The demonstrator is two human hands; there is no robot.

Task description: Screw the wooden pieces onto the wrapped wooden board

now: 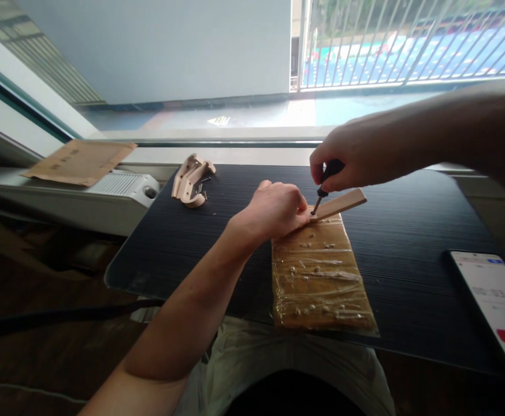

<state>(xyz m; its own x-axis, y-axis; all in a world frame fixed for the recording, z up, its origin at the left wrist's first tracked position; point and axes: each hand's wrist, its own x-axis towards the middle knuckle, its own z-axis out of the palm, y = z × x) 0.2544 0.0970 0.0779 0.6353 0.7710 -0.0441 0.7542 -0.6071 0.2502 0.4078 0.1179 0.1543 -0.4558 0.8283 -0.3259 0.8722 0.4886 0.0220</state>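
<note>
My right hand (337,160) is closed around the dark handle of a screwdriver (319,196). The tool tilts, its tip touching a flat light wooden piece (341,203) that lies across the far end of a tape-wrapped block (322,277). Close to the tip, my left hand (281,208) pinches the near end of the wooden piece; its fingertips partly hide that end. Several small holes mark the block's taped top. Whether a screw sits under the tip is too small to tell.
Curved wooden pieces (189,182) and loose screws (203,188) lie at the table's far left. A phone (489,300) rests near the right edge of the black table (148,248). A brown envelope (83,160) is on the white radiator (126,188) by the window.
</note>
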